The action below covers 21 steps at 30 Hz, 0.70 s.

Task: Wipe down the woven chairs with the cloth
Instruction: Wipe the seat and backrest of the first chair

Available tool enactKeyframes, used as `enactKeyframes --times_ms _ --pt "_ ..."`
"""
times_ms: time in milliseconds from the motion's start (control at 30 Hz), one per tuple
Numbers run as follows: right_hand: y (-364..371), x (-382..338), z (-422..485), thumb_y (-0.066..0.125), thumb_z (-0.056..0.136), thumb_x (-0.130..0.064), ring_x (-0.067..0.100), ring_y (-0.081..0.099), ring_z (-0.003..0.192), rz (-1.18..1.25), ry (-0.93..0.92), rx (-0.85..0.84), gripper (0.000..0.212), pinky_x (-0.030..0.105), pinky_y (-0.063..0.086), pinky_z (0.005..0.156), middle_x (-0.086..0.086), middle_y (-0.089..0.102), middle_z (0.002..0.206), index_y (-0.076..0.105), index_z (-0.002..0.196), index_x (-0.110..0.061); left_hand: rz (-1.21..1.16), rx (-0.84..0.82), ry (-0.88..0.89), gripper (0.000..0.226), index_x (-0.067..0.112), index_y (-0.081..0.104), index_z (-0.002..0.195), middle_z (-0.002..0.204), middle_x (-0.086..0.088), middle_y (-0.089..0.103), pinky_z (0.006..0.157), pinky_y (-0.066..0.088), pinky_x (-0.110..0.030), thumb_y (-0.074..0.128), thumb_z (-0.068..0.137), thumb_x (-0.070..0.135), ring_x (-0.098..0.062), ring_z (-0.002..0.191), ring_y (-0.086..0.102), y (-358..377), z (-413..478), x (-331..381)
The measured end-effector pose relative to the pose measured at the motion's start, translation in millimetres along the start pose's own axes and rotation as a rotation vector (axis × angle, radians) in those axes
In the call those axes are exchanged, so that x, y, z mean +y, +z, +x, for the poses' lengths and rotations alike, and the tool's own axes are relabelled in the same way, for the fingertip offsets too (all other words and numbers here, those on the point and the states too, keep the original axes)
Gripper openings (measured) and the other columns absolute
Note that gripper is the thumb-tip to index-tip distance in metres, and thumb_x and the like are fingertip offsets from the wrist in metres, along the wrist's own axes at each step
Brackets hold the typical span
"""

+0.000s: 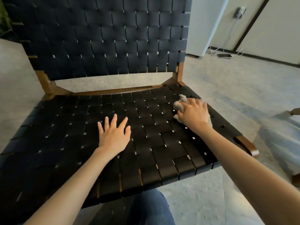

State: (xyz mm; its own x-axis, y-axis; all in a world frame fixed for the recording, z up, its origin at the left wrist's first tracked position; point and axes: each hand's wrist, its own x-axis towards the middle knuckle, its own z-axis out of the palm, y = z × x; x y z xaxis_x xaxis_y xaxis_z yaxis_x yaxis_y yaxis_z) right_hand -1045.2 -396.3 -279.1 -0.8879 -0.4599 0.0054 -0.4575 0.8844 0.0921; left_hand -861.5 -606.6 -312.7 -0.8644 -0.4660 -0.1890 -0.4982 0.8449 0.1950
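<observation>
Left hand [113, 135]: flat on the seat [154, 143], palm down, fingers straight and spread, thumb out toward the right hand. Holding nothing.

Right hand [193, 114]: on top of the cloth [178, 106], fingers bent down over it, pressing it onto the weave. The cloth is a light grey-beige wad, bunched under the palm. Fuzzy ends stick out past the fingertips on the backrest side, and a strip shows at the outer edge of the wrist. Can't see the thumb, so can't tell exactly how the grip closes.

Hands are well apart. The right one is further from the body, near the seat's far right corner; the left is roughly mid-seat.

Chair [97, 95]: black flat straps in a basket weave, with small light gaps between the crossings. Backrest [105, 38] stands beyond both hands, same weave, with an open slot between it and the seat. Wood frame [246, 143] is brown and shows along the seat edge outboard of the right forearm, and at both rear corners.

Knee [146, 208] in blue denim, below the seat's front edge, between the two forearms.

Floor [227, 86]: speckled grey, all round the chair.

Past the right hand, by the wall: phone [224, 55] flat on the floor, white cables [212, 50] next to it, wall plug [239, 13] above with a lead hanging down.

Beyond the left hand, top corner: bit of a plant [4, 17], blurred.
</observation>
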Motion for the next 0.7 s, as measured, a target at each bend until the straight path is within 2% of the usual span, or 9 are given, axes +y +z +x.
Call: enactKeyframes --times_ms 200,300,400,467,600,700 --pt "11.3 -2.1 44.8 0.048 0.089 -0.047 0.038 0.036 0.13 -0.022 0.165 -0.026 0.044 0.054 0.024 0.108 0.007 0.044 0.14 0.052 0.131 -0.032 0.021 0.019 -0.042 0.051 0.04 0.009 0.149 0.16 -0.004 0.003 0.114 -0.005 -0.055 0.018 0.099 0.048 -0.031 0.146 -0.004 10.2 44.4 -6.8" --pt "18.7 -29.5 50.2 0.053 0.088 -0.046 0.035 0.038 0.129 0.027 -0.007 -0.005 0.04 0.054 0.021 0.109 0.003 0.044 0.14 0.055 0.127 -0.036 0.022 0.048 -0.048 0.051 0.038 0.011 0.149 0.16 -0.002 0.004 0.113 -0.005 -0.055 0.018 0.099 0.048 -0.027 0.146 -0.003 14.4 62.2 -9.8" --pt "33.5 -76.4 45.4 0.052 0.089 -0.043 0.032 0.039 0.129 0.226 -0.251 -0.025 0.044 0.052 0.027 0.108 0.001 0.042 0.144 0.053 0.131 -0.032 -0.017 0.063 -0.033 0.051 0.032 0.012 0.15 0.16 0.001 0.004 0.114 -0.005 -0.052 0.019 0.101 0.044 -0.019 0.146 -0.004 17.6 79.4 -8.6" --pt "43.1 -104.6 48.1 0.051 0.09 -0.043 0.03 0.038 0.13 0.318 -0.34 -0.031 0.046 0.049 0.03 0.109 0.001 0.041 0.146 0.052 0.134 -0.029 -0.022 0.062 -0.041 0.051 0.03 0.012 0.15 0.159 0.003 0.004 0.114 -0.005 -0.052 0.02 0.101 0.042 -0.017 0.146 -0.004 19.0 90.2 -7.8" --pt "52.0 -115.9 77.5 0.047 0.093 -0.044 0.029 0.031 0.132 0.344 -0.388 -0.032 0.046 0.046 0.031 0.11 -0.001 0.036 0.148 0.047 0.138 -0.031 -0.006 0.068 -0.057 0.051 0.03 0.01 0.15 0.159 0.006 0.003 0.114 -0.005 -0.052 0.02 0.101 0.041 -0.017 0.146 -0.003 22.6 103.5 -8.2" --pt "48.6 -99.5 93.3 0.049 0.091 -0.044 0.032 0.033 0.13 0.268 -0.352 0.0 0.047 0.046 0.025 0.112 0.003 0.039 0.145 0.049 0.136 -0.03 -0.023 0.095 -0.071 0.051 0.033 0.011 0.15 0.159 0.007 0.005 0.114 -0.006 -0.052 0.02 0.101 0.043 -0.015 0.146 -0.001 24.9 105.5 -8.7"
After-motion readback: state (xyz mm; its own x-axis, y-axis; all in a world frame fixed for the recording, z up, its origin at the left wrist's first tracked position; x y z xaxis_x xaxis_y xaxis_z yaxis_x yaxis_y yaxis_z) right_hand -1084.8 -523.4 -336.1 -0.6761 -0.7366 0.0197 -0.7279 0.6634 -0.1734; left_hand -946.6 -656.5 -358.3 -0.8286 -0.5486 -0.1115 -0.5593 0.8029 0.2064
